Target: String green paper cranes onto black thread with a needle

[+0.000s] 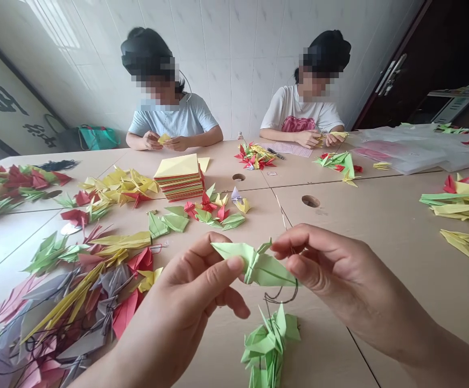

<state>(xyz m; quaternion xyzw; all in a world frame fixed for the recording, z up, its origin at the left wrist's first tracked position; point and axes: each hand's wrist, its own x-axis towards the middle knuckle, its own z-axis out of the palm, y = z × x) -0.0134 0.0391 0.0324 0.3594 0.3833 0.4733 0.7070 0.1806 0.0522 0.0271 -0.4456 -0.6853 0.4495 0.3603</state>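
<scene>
One green crane (272,269) is in hand, raised off the counter (379,215), nearer the wearer than the stack (180,180) of paper and to its right. Left hand (205,285): fingers grasping the crane, thumb pressed on its left wing. Right hand (339,275): thumb and forefinger bent close together at the crane's right side; whether they grip anything cannot be told. A dark thread (296,292) loops below the crane. A green bunch (272,345) of folded pieces lies nearer than the stack and to its right.

Yellow cranes (117,186) lie just left of the stack; a small mixed group (214,211) sits just to its near right. A mixed heap (76,291) spreads nearer and left of the stack. Beyond the stack, a person (173,121) in blue holds a yellow piece (163,138); a second person (305,110), in white, sits beyond it to the right. Plastic bags (415,151) lie far right of the stack.
</scene>
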